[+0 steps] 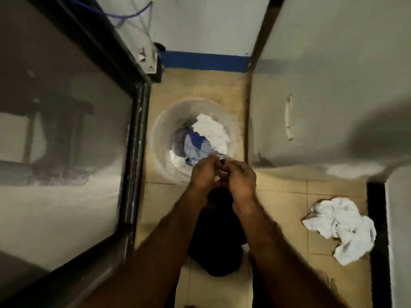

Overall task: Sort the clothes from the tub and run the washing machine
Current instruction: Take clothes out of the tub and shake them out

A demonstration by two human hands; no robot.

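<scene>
At the middle of the view, just below centre, your left hand (203, 172) and right hand (241, 176) meet with the knuckles almost touching. The fingers of both are curled in around the top of a dark garment (214, 232). Motion blur smears the fingertips, so you cannot tell exactly where each finger pinches the cloth. The garment hangs down toward 6 o'clock between your forearms, which cover its sides, and its lower end bunches on the tiled floor (282, 192). Just beyond your hands, toward 12 o'clock, stands the clear tub (159, 130), its near rim hidden behind your fingers. Inside it a white piece (211, 132) lies on top at the far right, with a blue garment (195, 145) beside it. What lies deeper is too jumbled to make out. At 4 o'clock, well apart from the tub, a crumpled white cloth (340, 227) rests on the floor. A dark-framed glass panel (66, 130) fills the 9 o'clock side, cut off by the frame's edge.
</scene>
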